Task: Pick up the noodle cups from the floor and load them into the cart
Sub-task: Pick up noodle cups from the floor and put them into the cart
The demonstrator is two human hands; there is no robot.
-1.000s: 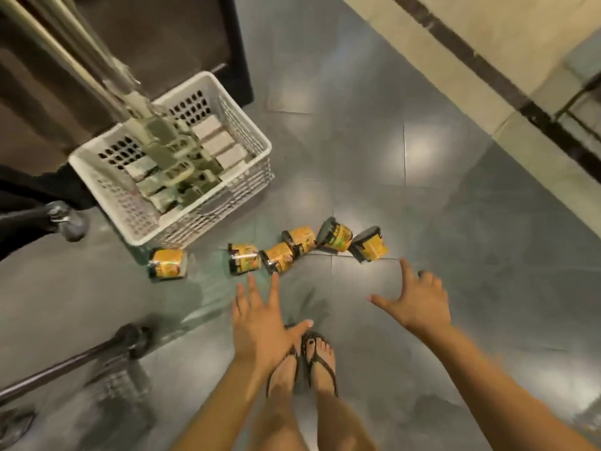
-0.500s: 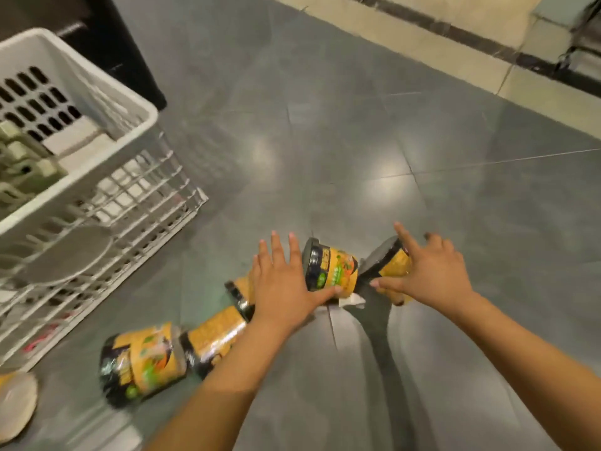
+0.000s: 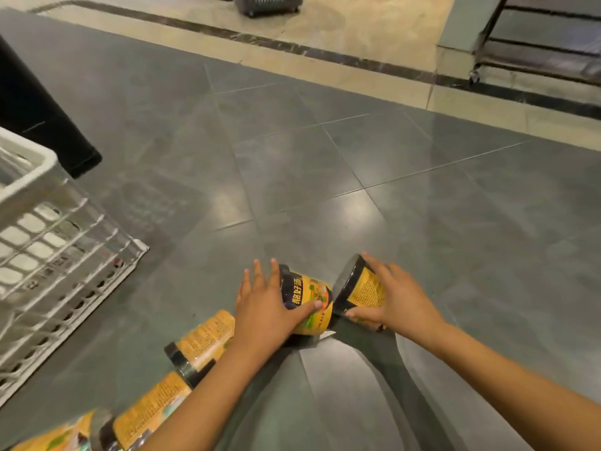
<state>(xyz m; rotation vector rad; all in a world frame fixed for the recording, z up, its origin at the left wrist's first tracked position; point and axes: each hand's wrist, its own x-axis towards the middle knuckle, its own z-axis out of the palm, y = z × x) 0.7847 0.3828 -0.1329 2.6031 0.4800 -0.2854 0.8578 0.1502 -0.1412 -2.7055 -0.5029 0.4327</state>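
Note:
Several yellow-and-black noodle cups lie on their sides on the grey tiled floor. My left hand lies over one noodle cup, fingers reaching past its black lid end and thumb pressed across its printed side. My right hand grips a second noodle cup just to the right, fingers over the top and thumb under it. The two cups almost touch. Three more cups trail toward the lower left: one beside my left wrist, another below it, and a blurred one at the frame's edge.
A white lattice basket stands at the left, its contents hidden. Behind it is a black panel. A wheeled metal trolley stands at the top right on the beige floor, and a dark slatted bin at the top.
I have bent down toward the floor. Both hands went from hovering open above the cups to closing on the two rightmost cups; the basket has slid toward the left edge of view.

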